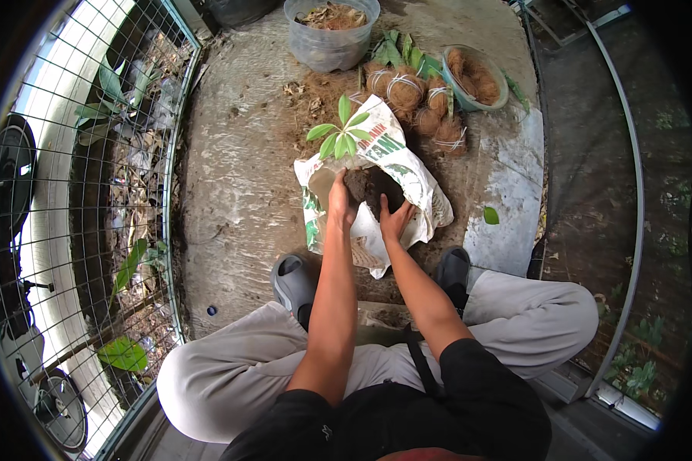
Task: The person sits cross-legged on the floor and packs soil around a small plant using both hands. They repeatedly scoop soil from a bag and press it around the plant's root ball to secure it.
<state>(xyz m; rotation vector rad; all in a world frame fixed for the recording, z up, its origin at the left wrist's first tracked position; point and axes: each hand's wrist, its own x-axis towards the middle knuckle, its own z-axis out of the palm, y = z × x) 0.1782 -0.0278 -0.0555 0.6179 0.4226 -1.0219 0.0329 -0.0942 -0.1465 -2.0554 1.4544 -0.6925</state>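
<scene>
My left hand [339, 200] grips a dark clump of soil [357, 185] over the mouth of a white printed plastic sack [432, 199]. A seedling with a whorl of green leaves [341, 138] rises just beyond the clump; its lower stem is hard to make out. Inside the sack's opening, my right hand [397, 218] is beside dark soil, thumb raised and apart from the fingers. Whether it grasps any soil is unclear, as part of the hand is hidden. The sack lies on the ground between my feet and bears writing.
Beyond the sack are several fibre balls tied with white string [405, 89], loose brown fibre [317, 104] and a basin of fibre [474, 102]. A clear plastic tub [333, 43] holds dry material. Wire mesh [176, 173] borders the left, a dark screen [588, 173] the right.
</scene>
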